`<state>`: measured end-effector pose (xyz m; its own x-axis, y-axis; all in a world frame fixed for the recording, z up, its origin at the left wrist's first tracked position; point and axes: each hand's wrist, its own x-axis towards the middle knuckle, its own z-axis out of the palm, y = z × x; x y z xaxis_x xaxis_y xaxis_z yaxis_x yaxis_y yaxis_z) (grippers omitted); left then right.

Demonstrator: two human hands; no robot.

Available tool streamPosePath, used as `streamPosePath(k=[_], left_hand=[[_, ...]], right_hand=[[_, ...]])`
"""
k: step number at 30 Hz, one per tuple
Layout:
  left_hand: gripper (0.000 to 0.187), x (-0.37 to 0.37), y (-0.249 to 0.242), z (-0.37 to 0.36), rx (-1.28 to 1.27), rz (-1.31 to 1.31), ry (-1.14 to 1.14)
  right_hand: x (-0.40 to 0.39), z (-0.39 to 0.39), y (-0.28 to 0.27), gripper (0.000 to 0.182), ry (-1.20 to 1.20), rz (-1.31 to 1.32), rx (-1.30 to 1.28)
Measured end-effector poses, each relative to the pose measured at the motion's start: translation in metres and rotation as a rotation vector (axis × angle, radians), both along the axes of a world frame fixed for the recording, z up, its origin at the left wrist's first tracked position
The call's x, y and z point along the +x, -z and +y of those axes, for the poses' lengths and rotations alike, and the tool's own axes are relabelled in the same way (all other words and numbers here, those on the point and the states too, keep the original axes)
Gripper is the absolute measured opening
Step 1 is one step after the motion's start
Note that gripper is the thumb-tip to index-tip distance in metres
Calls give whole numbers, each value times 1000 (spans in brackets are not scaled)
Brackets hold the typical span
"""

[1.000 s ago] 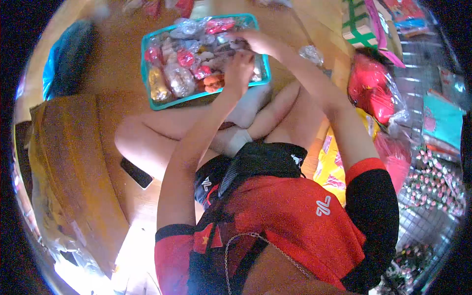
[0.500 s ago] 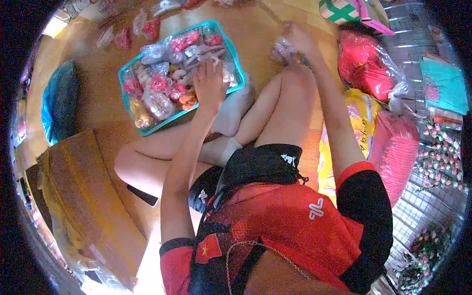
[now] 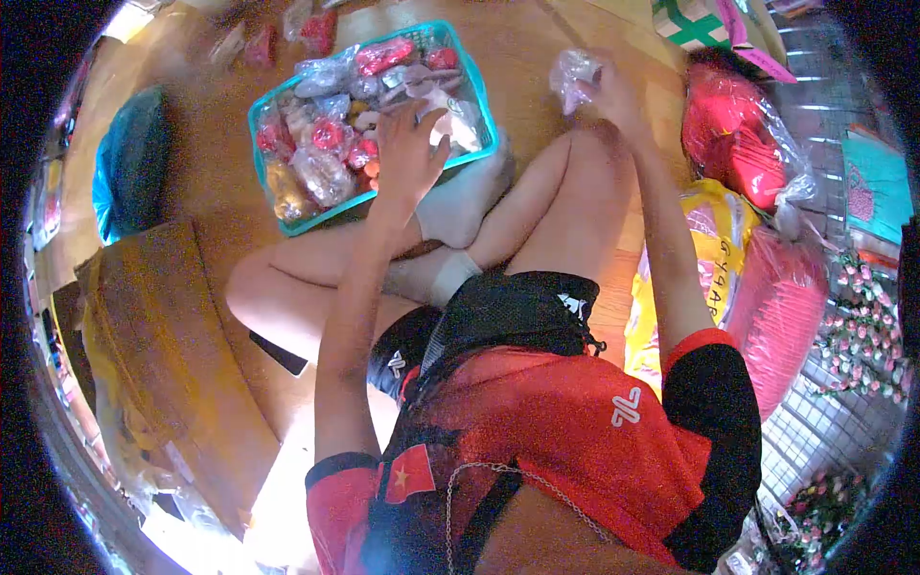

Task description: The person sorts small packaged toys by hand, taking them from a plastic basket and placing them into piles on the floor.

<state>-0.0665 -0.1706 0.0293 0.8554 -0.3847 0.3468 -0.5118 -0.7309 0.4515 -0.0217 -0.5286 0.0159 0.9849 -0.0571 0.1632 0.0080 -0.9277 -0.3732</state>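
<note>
We see the right hand (image 3: 613, 96) clamped on a clear plastic packet (image 3: 575, 79), fingers together at its right side. The packet lies to the left of that hand, its longer axis running roughly away from the body; its contents are too blurred to name. The turquoise basket (image 3: 287, 229) lies farther left, with wooden floor (image 3: 525, 53) between, and its right rim separates the packet from the wrapped goods within. The basket's long axis slants from near left to far right.

We find the left hand (image 3: 412, 149) nearer the basket, above its near part, fingers apart and curved. A whitish item (image 3: 464, 130) lies just right of its fingertips; whether they touch anything, we cannot tell. This hand and its wrist partly cover an orange item (image 3: 372, 169).

We note the right knee (image 3: 602, 142) close beneath the right hand. A red bundle (image 3: 743, 144) in clear plastic and a yellow bag (image 3: 646, 307) lie to the right; a blue bag (image 3: 134, 168) lies well apart, left of the basket.
</note>
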Motion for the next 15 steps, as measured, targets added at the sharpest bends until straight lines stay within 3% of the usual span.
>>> streamPosePath(k=[3,6,9,12,13,15], left_hand=[[36,1,7,-4,-6,-63,-48],[43,4,2,-11,-44,-88,-90],[40,9,11,-13,38,-62,-74],[37,8,14,-17,12,-17,-76],[35,7,13,-18,44,-23,-89],[33,6,10,-17,110,-31,-115]], right_hand=[[-2,14,-19,70,-100,-30,282],[-26,92,-96,57,-115,181,446],[-14,114,-61,60,-327,32,661],[-12,136,-67,61,-437,-145,203],[-12,146,-74,64,-350,74,261],[-5,158,-49,60,-343,-78,219]])
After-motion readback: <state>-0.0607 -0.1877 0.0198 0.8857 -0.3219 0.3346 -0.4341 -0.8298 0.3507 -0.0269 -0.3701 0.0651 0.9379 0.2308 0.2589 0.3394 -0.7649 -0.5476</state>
